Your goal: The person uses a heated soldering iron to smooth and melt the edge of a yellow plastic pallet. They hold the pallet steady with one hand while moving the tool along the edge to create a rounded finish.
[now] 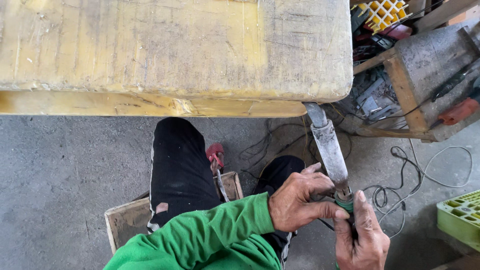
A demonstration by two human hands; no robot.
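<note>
One worn yellow wooden counter (175,50) filled the top of the view, with one grey metal counter leg (330,150) slanting down from its corner. At the leg's foot, the left hand (299,197) pinched one roll of green tape (344,203), while the right hand (361,237) closed round it from below. The tape could well slip or wrinkle if the pinch eased, and the loose wires (400,190) on the concrete floor (60,170) might snag it.

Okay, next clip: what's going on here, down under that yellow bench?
A person in a green long-sleeved top and black trousers sits low beside a worn yellow wooden workbench. Both hands meet at the lower end of a grey metal tube that slants down from under the bench's edge. The left hand pinches a green band wrapped around the tube's end, while the right hand grips just below it. Loose wires lie on the concrete floor nearby, beside a light green plastic crate.
</note>
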